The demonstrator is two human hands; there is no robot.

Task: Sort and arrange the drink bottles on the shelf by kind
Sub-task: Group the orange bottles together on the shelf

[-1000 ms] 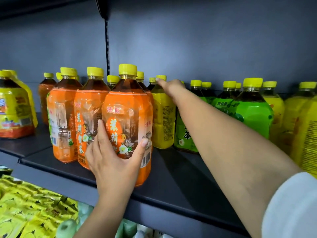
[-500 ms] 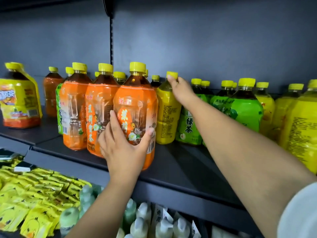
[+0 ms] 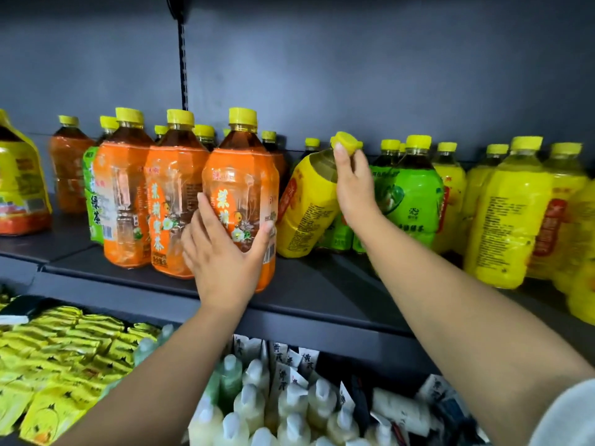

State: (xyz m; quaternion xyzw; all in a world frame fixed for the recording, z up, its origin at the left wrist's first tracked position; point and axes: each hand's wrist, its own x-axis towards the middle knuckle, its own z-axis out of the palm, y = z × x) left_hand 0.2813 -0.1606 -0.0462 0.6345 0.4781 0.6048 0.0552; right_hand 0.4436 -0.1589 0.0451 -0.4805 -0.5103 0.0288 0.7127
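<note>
The left hand point(image 3: 222, 268) lies spread, fingers fairly straight, pressed against the front of an orange-labelled bottle point(image 3: 240, 188) that stands upright near the front edge of the shelf point(image 3: 322, 291). Just past its thumb, the right hand point(image 3: 354, 188) grips the neck of a yellow-labelled bottle point(image 3: 306, 204), which leans top-first toward that hand. Green-labelled bottles point(image 3: 409, 194) stand directly behind the right hand.

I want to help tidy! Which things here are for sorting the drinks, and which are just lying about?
For the job: left hand resting on orange bottle; right hand gripping tilted yellow bottle; green bottles; yellow bottles; shelf.
Just lying about: yellow packets; white bottles, both lower down.
</note>
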